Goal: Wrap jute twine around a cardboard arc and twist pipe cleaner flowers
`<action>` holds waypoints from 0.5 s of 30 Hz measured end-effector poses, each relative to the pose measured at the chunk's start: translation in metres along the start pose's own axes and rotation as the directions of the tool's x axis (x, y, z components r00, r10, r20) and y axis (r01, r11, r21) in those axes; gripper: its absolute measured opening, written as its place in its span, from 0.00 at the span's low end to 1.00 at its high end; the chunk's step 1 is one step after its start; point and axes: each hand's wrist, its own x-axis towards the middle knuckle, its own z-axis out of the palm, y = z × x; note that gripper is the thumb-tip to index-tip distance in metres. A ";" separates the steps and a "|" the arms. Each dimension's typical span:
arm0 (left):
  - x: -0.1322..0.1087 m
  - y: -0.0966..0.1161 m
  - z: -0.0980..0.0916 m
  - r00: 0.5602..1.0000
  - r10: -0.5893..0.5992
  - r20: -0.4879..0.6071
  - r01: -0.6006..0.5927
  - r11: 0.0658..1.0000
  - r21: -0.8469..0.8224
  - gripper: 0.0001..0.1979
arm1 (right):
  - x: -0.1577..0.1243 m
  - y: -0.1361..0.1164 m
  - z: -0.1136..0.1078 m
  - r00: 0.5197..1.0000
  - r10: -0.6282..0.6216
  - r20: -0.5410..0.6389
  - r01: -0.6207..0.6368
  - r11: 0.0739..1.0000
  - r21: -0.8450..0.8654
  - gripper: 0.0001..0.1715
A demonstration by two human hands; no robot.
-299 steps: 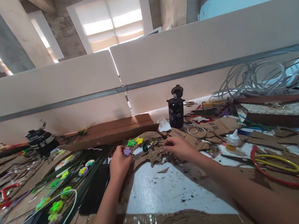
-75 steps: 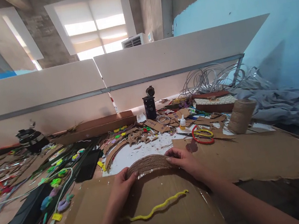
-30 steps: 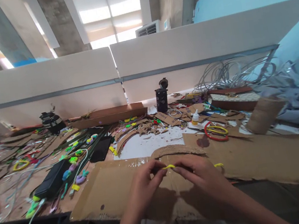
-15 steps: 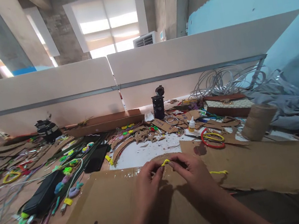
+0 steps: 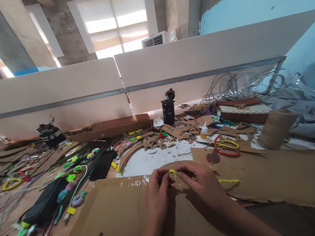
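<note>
Pinching a yellow pipe cleaner [image 5: 173, 171] between them, left hand [image 5: 156, 196] and right hand [image 5: 203, 183] grip it.

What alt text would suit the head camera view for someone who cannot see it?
A left hand and right hand pinch a thin yellow pipe cleaner above a flat brown cardboard sheet; a tan twine spool stands at right.
</note>
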 end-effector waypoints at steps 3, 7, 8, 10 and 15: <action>0.000 -0.002 0.001 1.000 -0.011 -0.009 0.012 0.999 0.035 0.09 | 0.000 0.000 0.001 1.000 0.015 0.015 -0.015 1.000 0.004 0.09; 0.001 -0.004 -0.001 1.000 0.007 -0.028 -0.004 0.996 0.090 0.10 | 0.001 0.000 0.004 0.999 0.015 0.046 -0.017 0.998 0.061 0.09; 0.001 -0.004 -0.001 1.000 -0.001 -0.030 0.004 0.997 0.081 0.10 | 0.001 0.000 0.004 0.999 0.017 0.051 -0.021 0.997 0.080 0.09; 0.001 -0.004 -0.002 0.999 -0.038 -0.017 0.038 0.999 0.026 0.11 | 0.001 0.000 0.005 0.998 0.036 0.056 -0.043 0.991 0.127 0.09; 0.000 -0.002 -0.002 0.994 -0.093 0.064 0.099 0.989 -0.106 0.12 | 0.004 0.001 0.005 0.994 0.079 0.075 -0.094 0.971 0.220 0.09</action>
